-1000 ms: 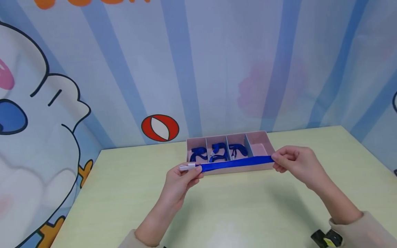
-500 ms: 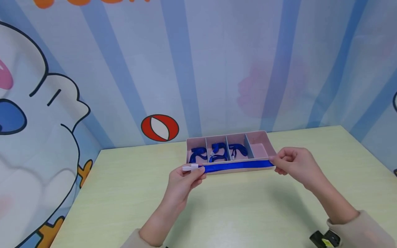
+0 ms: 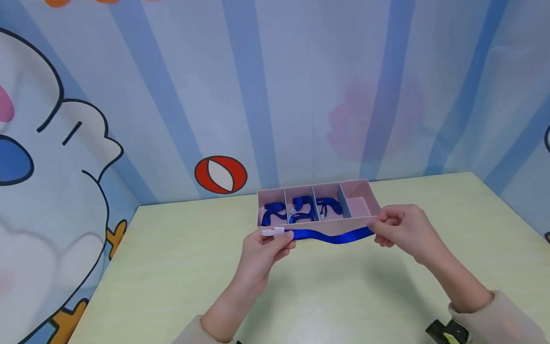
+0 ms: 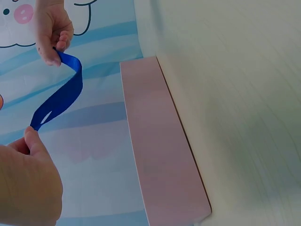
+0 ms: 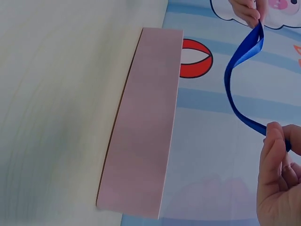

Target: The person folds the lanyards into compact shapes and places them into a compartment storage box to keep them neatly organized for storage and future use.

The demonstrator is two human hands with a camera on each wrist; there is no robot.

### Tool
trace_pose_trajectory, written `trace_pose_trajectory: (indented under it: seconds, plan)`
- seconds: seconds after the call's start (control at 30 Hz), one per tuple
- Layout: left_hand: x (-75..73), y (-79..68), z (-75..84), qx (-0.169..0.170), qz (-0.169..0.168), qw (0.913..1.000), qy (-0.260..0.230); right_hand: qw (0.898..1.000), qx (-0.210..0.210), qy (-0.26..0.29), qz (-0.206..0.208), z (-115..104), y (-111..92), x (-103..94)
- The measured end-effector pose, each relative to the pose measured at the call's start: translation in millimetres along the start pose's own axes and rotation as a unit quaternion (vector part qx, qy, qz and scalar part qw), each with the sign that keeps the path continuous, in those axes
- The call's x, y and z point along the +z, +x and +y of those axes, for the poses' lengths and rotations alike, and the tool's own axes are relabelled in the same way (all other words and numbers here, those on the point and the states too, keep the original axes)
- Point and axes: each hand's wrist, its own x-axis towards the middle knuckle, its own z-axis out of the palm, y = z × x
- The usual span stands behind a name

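Note:
A blue lanyard (image 3: pixel 333 238) with a white plastic end piece (image 3: pixel 273 231) spans the space between my two hands, sagging in the middle. My left hand (image 3: pixel 262 255) pinches it beside the white piece with thumb and fingers. At its other end my right hand (image 3: pixel 404 231) pinches the strap. Both wrist views show the strap curving between the hands, in front of the pink divided box (image 3: pixel 343 223). Folded blue lanyards lie in the box's three left compartments, one of them a lanyard (image 3: pixel 303 209) in the second. The rightmost compartment (image 3: pixel 360 200) shows its bare pink floor.
The box stands on a pale wooden table (image 3: pixel 180 267), close to the back edge. Behind rises a blue striped backdrop (image 3: pixel 296 95) with cartoon prints. A small black device (image 3: pixel 448 331) sits at the right sleeve.
The strap was pulled straight and now sags in the middle. My left hand has moved right and my right hand slightly left, bringing them closer together.

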Motion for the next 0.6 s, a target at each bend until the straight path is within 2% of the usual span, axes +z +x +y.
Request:
trace_pose_trajectory:
  seconds: [0.4, 0.6]
  plan:
    - [12.0, -1.1, -4.3, 0.004, -0.029, 0.9996, 0.0, 0.995, 0.014, 0.082, -0.053, -15, -2, 5.4]
    - [18.4, -3.2, -6.9, 0.004, -0.054, 0.9985, -0.005, 0.992, 0.017, 0.103, -0.067, -20, -2, 11.7]
